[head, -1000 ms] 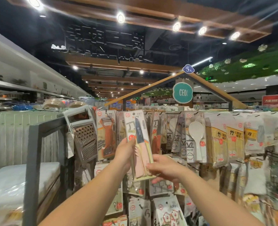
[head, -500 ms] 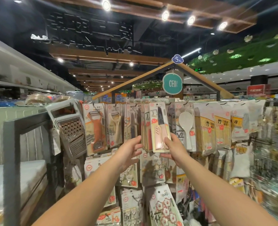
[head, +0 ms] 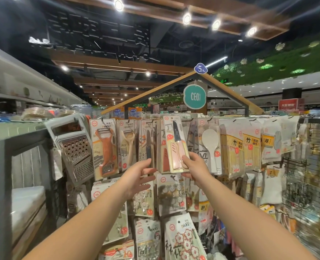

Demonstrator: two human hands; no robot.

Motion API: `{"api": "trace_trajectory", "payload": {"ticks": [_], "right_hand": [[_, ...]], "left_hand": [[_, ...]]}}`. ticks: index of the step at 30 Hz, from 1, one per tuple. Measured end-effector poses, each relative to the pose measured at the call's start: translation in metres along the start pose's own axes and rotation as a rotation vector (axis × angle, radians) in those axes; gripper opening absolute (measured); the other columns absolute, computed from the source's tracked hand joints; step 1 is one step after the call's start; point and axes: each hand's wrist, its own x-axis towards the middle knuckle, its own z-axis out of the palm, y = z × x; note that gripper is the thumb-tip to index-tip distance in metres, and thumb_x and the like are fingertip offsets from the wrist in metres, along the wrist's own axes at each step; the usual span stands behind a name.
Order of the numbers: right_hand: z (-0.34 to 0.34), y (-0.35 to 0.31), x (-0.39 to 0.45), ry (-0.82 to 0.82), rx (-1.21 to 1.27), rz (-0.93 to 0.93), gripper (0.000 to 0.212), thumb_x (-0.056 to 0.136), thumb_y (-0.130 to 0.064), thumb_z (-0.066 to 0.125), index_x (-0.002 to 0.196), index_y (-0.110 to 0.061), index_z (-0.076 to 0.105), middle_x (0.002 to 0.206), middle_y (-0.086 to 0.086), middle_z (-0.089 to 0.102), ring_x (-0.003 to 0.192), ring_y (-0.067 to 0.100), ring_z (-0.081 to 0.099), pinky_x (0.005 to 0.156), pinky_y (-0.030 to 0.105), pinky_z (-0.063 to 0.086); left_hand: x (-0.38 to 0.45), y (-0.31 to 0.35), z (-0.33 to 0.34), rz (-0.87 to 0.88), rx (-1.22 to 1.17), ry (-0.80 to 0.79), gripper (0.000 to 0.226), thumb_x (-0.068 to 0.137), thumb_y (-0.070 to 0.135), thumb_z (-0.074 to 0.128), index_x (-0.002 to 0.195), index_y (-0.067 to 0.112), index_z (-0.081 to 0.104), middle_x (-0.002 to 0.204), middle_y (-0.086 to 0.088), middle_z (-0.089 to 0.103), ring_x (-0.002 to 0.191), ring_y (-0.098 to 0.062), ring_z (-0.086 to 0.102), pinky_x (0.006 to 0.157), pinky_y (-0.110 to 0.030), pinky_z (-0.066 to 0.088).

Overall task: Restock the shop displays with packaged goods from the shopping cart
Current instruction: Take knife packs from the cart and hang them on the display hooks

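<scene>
Since half a second ago the left hand (head: 138, 175) has let go and hangs open, fingers relaxed, just left of the knife pack (head: 175, 145). The right hand (head: 194, 167) still pinches the pack's lower right corner at the rack's top row. Beside it hang "Peeler" packs (head: 104, 147); above, a "CEO" sign (head: 194, 97).

The knife pack (head: 175, 145) is a tall card with a small knife on it. The knife has a dark blade pointing up and a pink handle below. A round red price sticker sits beside the blade. The pack hangs upright, a bit tilted, at the front of a row of packs just like it.
</scene>
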Motion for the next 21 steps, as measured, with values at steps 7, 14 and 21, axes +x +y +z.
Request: {"api": "trace_trajectory", "payload": {"ticks": [7,14,21], "right_hand": [[0.004,0.002,0.005,0.033,0.028,0.018,0.035,0.099,-0.024,0.055,0.132,-0.011,0.056,0.116,0.008,0.067,0.095,0.024,0.069,0.064,0.032,0.061],[0.001,0.019,0.009,0.101,-0.016,0.011,0.038,0.098,-0.026,0.057,0.134,-0.014,0.055,0.117,0.005,0.065,0.097,0.023,0.068,0.066,0.032,0.061],[0.005,0.013,0.01,0.103,-0.089,-0.061,0.039,0.1,-0.022,0.054,0.137,-0.01,0.053,0.112,-0.006,0.062,0.091,0.016,0.064,0.07,0.033,0.059]], "left_hand": [[-0.001,-0.006,-0.013,-0.002,-0.01,0.019,0.033,0.098,0.038,0.056,0.125,0.019,0.055,0.092,0.0,0.075,0.11,-0.026,0.064,0.104,-0.048,0.042],[-0.01,-0.01,-0.028,-0.03,0.019,0.06,0.02,0.097,0.036,0.056,0.111,0.022,0.06,0.092,-0.001,0.071,0.091,-0.023,0.067,0.1,-0.044,0.043],[-0.009,-0.01,-0.03,-0.021,0.057,0.037,0.023,0.099,0.037,0.054,0.115,0.022,0.059,0.09,0.002,0.073,0.086,-0.019,0.068,0.086,-0.038,0.048]]}}
